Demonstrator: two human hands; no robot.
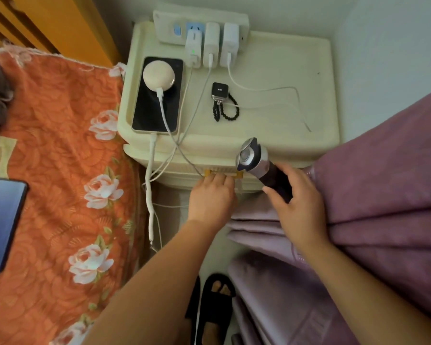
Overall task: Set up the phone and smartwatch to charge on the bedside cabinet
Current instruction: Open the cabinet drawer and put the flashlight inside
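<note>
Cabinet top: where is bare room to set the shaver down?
Bare: the right rear corner, between the looping cable and the rim, and the front strip below the watch. Crowded: the left, with phone and cables.

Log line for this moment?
phone: on cabinet, cable attached | smartwatch: on cabinet | left hand: at drawer handle | right hand: grips electric shaver

Bare forearms (353, 277), left hand (210, 199), right hand (300, 205)
</note>
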